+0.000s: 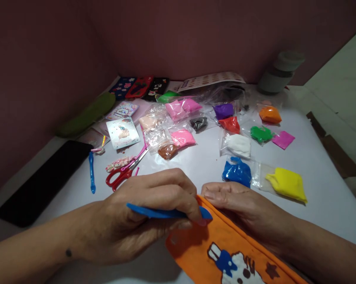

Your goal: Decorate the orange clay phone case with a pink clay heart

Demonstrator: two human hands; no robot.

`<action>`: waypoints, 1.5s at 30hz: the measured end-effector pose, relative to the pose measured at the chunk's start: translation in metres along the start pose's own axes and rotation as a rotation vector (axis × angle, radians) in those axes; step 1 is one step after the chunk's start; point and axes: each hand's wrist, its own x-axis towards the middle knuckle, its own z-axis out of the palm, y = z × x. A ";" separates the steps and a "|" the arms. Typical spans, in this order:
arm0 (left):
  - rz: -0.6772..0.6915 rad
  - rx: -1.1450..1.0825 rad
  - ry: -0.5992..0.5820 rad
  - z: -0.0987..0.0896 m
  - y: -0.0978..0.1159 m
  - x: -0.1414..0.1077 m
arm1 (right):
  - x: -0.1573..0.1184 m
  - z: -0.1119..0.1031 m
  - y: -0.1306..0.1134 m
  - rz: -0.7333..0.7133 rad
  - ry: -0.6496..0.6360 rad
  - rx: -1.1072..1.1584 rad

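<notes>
My left hand (154, 209) is closed round a blue plastic clay-modelling tool (157, 213). The tool's broad end rests at the top corner of an orange case (192, 248), beside a small bit of pink clay (202, 222). On the case's face are a white animal figure (239, 268), a blue-and-white shape (223, 260) and a brown star (271, 270). My right hand (243, 209) grips the case along its far edge, with most fingers hidden behind it. The case is tilted toward me, and its lower end runs out of view.
Bags of coloured clay lie beyond my hands, including blue (237, 172), yellow (288, 184) and white (238, 145). Red-handled scissors (115, 179), another blue tool (92, 173) and a black phone-like slab (44, 183) lie left. A lidded jar (276, 75) stands back right; pink walls border the table.
</notes>
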 end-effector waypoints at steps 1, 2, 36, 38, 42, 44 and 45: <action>0.002 0.000 0.002 0.000 0.000 0.000 | 0.000 0.000 0.000 0.001 -0.002 0.000; 0.006 -0.003 0.003 0.000 0.000 -0.001 | 0.000 -0.001 0.001 0.002 -0.008 0.001; -0.139 -0.074 0.105 -0.001 0.006 0.002 | -0.001 -0.002 0.003 0.016 0.013 0.031; -0.129 -0.063 0.103 -0.001 0.006 0.001 | -0.001 -0.002 0.003 0.012 0.008 0.037; -0.113 -0.060 0.086 -0.001 0.006 0.002 | -0.002 -0.003 0.003 0.013 0.019 0.039; -0.109 -0.052 0.090 0.000 0.005 0.003 | -0.002 -0.003 0.003 0.009 0.020 0.045; -0.101 -0.049 0.093 0.000 0.004 0.003 | -0.002 -0.002 0.003 0.008 0.021 0.050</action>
